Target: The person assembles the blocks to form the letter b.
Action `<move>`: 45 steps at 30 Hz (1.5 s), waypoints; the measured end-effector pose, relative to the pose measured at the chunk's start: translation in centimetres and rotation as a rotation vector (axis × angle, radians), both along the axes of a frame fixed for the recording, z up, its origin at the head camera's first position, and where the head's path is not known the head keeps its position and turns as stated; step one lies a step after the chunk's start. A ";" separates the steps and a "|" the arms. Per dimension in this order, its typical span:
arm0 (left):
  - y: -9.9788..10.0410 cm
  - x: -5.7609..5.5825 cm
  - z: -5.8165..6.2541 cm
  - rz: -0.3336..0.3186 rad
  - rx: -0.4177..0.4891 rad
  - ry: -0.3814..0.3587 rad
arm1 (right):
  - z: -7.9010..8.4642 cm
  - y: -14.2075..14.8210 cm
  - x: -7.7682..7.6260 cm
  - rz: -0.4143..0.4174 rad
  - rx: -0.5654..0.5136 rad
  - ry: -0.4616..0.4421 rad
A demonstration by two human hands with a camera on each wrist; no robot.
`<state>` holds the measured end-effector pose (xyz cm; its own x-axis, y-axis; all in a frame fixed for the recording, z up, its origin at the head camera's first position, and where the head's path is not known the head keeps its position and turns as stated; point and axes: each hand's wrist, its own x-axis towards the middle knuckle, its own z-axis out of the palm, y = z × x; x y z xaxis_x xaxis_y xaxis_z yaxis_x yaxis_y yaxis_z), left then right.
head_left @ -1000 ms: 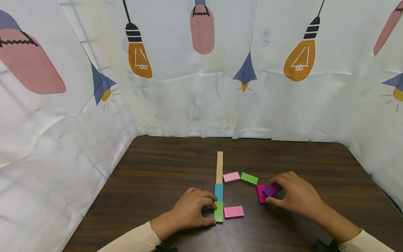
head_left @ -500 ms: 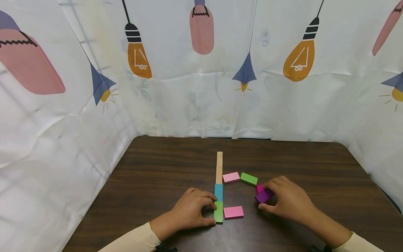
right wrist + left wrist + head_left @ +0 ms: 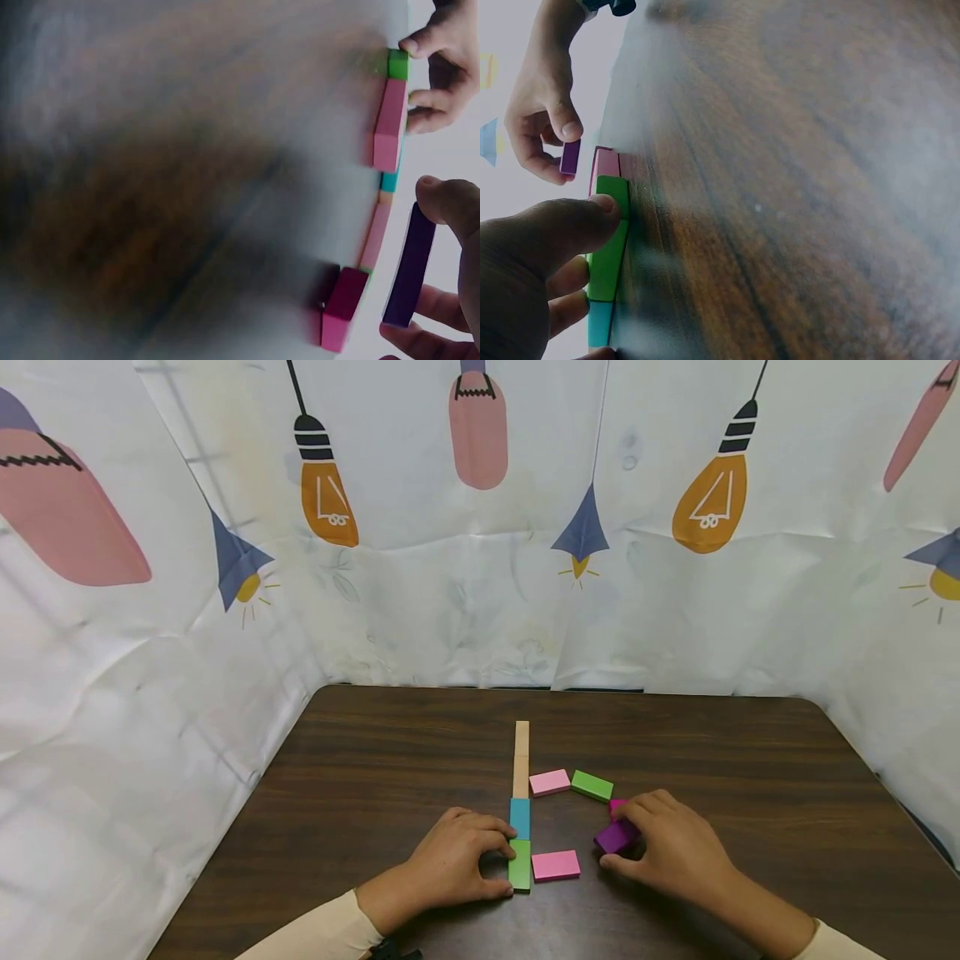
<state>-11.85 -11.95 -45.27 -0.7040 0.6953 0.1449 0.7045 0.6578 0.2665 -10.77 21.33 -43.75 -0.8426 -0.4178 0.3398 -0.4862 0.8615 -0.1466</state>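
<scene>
In the head view my right hand (image 3: 671, 843) pinches a purple wooden block (image 3: 617, 837) between thumb and fingers. The right wrist view shows this purple block (image 3: 409, 266) held above the table, apart from the magenta block (image 3: 345, 309). My left hand (image 3: 459, 858) holds the green block (image 3: 520, 866) at the near end of a straight row, thumb at its near corner and fingertips on its side. A blue block (image 3: 520, 819) and tan blocks (image 3: 521, 760) continue that row away from me. Beside the green block lies a pink block (image 3: 556, 865).
A second pink block (image 3: 550, 782) and another green block (image 3: 592, 785) curve from the row towards the partly hidden magenta block (image 3: 617, 807). All lie on a dark wood-grain table (image 3: 375, 760). A printed white cloth (image 3: 450, 610) hangs behind and at the sides.
My right hand has carried the purple block to the left and nearer to me, past the magenta block, towards the near pink block. The left hand has stayed on the green block.
</scene>
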 end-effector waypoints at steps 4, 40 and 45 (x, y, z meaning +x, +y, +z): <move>-0.1 0.0 -0.1 0.001 0.003 0.003 | -0.1 -0.4 0.2 -0.006 0.006 -0.009; -0.1 0.0 -0.1 0.001 0.011 0.012 | -0.7 -2.3 1.1 -0.062 0.024 -0.072; -0.1 0.1 -0.1 -0.003 0.014 0.026 | -0.9 -2.3 1.0 -0.060 0.039 -0.063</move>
<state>-11.79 -12.07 -45.37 -0.6977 0.6953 0.1724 0.7133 0.6520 0.2571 -9.74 19.05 -44.60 -0.8858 -0.3777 0.2696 -0.4243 0.8945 -0.1409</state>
